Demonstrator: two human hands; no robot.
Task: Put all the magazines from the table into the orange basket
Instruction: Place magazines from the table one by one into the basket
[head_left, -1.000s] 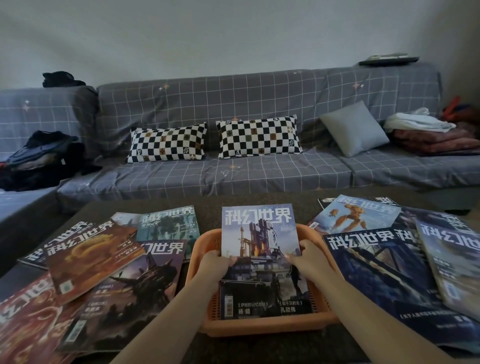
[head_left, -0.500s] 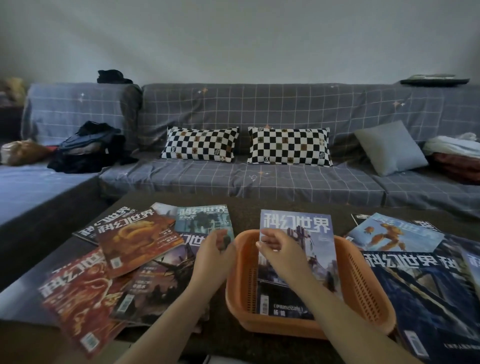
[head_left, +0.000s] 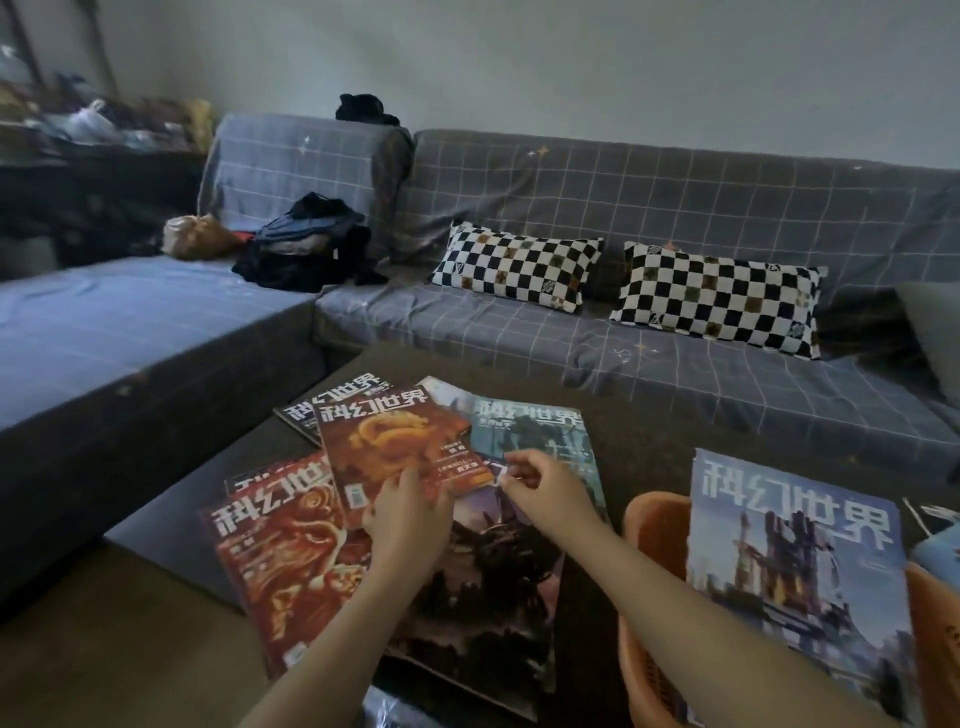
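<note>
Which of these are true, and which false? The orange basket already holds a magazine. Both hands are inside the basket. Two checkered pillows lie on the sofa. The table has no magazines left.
1. The orange basket already holds a magazine: true, the blue magazine stands in it.
2. Both hands are inside the basket: false. The left hand and right hand are over the magazines on the table.
3. Two checkered pillows lie on the sofa: true.
4. The table has no magazines left: false; several remain, such as the orange-brown magazine.

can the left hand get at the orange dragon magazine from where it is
Probably yes: the left hand is already at the near edge of the orange magazine, which lies on top of the pile with nothing over it.
</note>
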